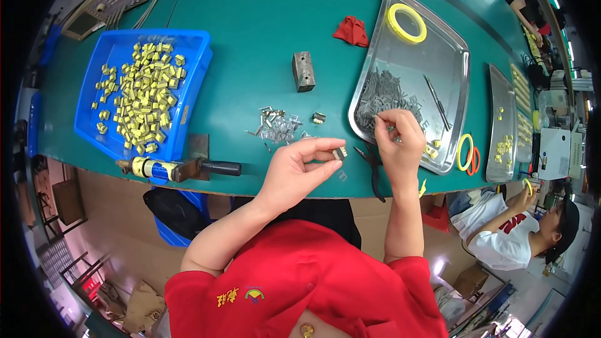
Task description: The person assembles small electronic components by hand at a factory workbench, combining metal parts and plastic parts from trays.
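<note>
Between the thumb and fingers of my left hand (pixel 294 172) is a small dark block-shaped electrical part (pixel 339 153) with light edges, perhaps a small transformer. My right hand (pixel 402 141) is pinched at the near left edge of a metal tray (pixel 452 56), beside a heap of thin grey metal pieces (pixel 385 95). What its fingertips hold, if anything, is too small to make out. Beyond my left hand lie a loose pile of shiny metal clips (pixel 278 126) and another small part (pixel 319 117). Black-handled pliers (pixel 375 178) rest between my hands.
At left stands a blue bin (pixel 194 62) of yellow-wrapped parts, with a tape-bearing clamp fixture (pixel 169 169) in front. A metal block (pixel 303 72), red cloth (pixel 352 31), yellow tape roll (pixel 421 25) and tweezers (pixel 438 103) lie farther off. A co-worker (pixel 519 228) sits at right.
</note>
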### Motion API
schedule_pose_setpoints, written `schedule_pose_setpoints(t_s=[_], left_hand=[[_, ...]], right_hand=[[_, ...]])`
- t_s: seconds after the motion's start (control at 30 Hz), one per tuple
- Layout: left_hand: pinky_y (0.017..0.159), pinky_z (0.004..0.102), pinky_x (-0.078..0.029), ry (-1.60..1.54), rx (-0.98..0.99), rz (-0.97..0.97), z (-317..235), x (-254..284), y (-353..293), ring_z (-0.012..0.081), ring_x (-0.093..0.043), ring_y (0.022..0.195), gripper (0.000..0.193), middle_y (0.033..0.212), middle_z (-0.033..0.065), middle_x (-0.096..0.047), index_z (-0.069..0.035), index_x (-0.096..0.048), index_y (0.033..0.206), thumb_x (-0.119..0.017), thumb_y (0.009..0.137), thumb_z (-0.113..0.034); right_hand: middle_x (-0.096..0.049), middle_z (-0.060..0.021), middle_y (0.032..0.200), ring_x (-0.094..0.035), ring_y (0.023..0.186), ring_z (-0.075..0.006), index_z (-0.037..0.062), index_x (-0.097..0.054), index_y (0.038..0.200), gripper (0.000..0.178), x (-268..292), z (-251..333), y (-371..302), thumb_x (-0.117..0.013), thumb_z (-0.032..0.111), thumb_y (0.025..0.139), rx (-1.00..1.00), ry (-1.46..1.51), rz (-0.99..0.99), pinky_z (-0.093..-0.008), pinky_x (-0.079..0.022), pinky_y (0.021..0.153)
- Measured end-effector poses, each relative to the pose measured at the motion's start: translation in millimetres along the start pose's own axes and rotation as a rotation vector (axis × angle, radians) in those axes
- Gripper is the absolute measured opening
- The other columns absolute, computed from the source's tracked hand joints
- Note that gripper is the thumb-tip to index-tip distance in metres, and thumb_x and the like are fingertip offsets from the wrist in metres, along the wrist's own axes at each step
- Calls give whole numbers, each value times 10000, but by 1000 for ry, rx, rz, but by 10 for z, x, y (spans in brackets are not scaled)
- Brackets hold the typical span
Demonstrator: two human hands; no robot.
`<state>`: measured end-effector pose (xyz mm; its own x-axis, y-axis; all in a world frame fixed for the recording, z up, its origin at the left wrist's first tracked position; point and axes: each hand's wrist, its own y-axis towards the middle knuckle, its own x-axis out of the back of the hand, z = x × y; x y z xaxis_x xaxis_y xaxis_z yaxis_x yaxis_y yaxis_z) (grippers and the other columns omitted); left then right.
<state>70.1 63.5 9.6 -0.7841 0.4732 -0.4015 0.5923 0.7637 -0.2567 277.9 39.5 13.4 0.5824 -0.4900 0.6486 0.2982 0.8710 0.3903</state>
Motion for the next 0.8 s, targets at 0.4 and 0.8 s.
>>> schedule_pose_setpoints(t_s=[0.4, 0.8], left_hand=[[886, 272, -526, 37, -21, 17, 37, -45, -97, 141, -652, 969, 328, 1037, 70, -675, 43, -640, 1209, -676, 883, 47], [915, 268, -546, 8, -98, 15, 76, -103, -182, 142, -638, 1034, 350, 1173, 78, -572, 39, -628, 1242, -642, 895, 73]], right_hand=[[-630, -71, 906, -595, 736, -82, -30, -607, 890, 67, 214, 276, -325, -631, -89, 867, -142, 267, 113, -206, -474, 624], [-647, -105, 928, -569, 650, -128, -7, -587, 837, 171, 117, 683, -640, -668, -112, 729, -24, 221, 79, -251, -468, 563]])
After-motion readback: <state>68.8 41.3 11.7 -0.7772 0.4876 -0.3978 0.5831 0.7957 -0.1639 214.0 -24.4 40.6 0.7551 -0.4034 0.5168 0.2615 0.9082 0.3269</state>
